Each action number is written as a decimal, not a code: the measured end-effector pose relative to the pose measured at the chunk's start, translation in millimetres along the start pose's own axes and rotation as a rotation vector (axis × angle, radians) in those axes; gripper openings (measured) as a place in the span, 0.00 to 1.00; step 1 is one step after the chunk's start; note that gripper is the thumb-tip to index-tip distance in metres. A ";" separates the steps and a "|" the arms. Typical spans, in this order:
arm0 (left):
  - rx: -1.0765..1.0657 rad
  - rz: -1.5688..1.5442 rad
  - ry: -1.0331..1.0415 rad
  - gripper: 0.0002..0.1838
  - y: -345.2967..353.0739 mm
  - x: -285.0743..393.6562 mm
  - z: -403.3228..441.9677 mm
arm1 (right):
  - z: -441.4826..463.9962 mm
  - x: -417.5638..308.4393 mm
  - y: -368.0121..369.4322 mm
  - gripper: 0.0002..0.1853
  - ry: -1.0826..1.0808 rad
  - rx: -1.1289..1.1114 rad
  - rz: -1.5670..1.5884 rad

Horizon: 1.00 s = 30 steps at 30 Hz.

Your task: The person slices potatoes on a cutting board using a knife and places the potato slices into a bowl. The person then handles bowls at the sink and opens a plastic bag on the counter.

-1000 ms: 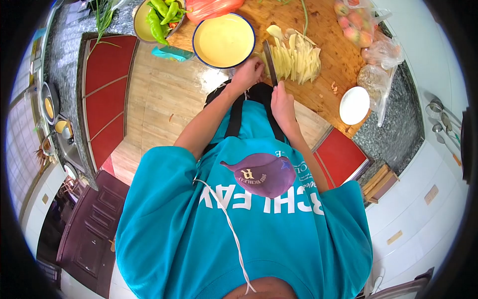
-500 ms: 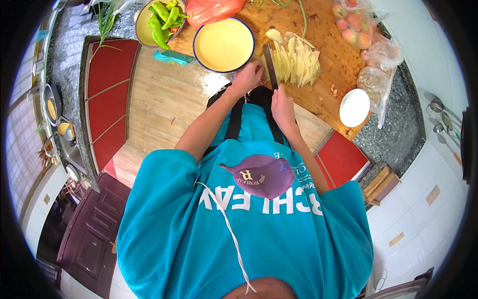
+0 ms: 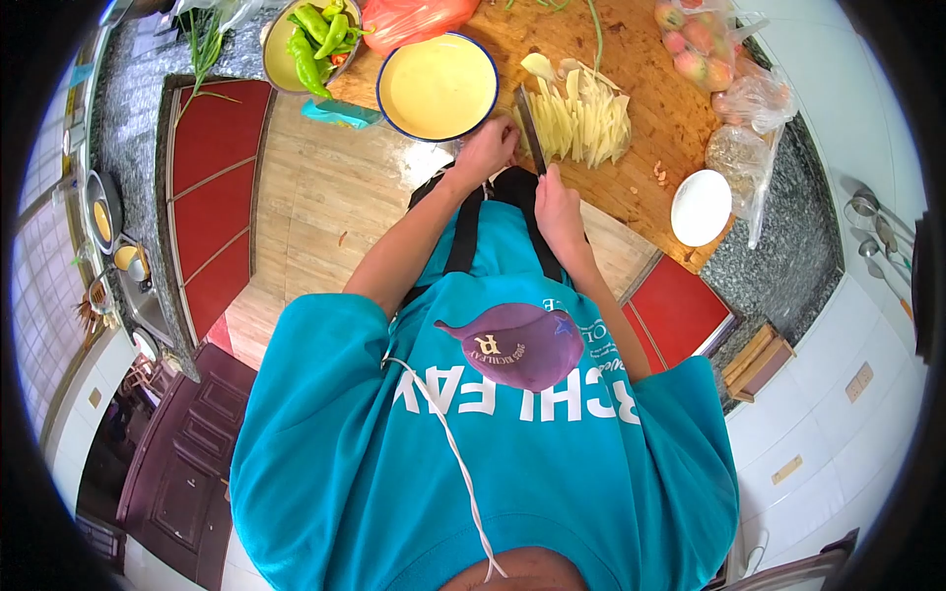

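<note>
My right hand grips the handle of a kitchen knife, its dark blade standing along the left side of a heap of cut potato strips. Just left of the blade, my left hand has its fingers curled at the edge of the wooden board. What lies under those fingertips is mostly hidden. A few wider potato slices lie at the far end of the heap. Close beyond my left hand stands a cream basin with a blue rim.
Green peppers fill a bowl at the far left, beside a red plastic bag. A white bowl sits at the board's right edge, near bagged fruit. A blue packet lies by the basin.
The view has shifted very slightly. The knife blade leans a little more to the left. Both hands stay in nearly the same place, and the potato heap looks the same.
</note>
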<state>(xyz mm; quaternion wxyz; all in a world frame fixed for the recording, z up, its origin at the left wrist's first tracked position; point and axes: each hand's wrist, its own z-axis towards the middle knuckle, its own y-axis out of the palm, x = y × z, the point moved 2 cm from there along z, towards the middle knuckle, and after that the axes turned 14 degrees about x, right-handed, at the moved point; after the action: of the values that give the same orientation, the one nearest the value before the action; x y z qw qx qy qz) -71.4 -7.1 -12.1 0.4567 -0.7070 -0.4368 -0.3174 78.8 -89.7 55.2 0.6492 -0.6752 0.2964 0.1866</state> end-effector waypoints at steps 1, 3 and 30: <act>0.002 -0.019 -0.011 0.12 -0.1 0.4 -0.9 | -0.4 1.3 1.5 0.08 0.014 -0.012 0.008; 0.006 -0.037 -0.019 0.12 -1.6 2.9 -2.1 | -0.9 3.2 4.7 0.08 0.026 -0.020 -0.005; 0.327 -0.188 -0.134 0.08 1.9 2.3 -19.7 | 12.7 0.7 8.9 0.07 -0.019 -0.088 0.069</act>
<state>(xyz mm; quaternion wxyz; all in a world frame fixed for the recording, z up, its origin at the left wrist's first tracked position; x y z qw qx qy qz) -69.7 -24.8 -3.3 0.5037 -0.5992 -0.5759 -0.2359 75.4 -77.1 46.8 0.6148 -0.6907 0.3049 0.2280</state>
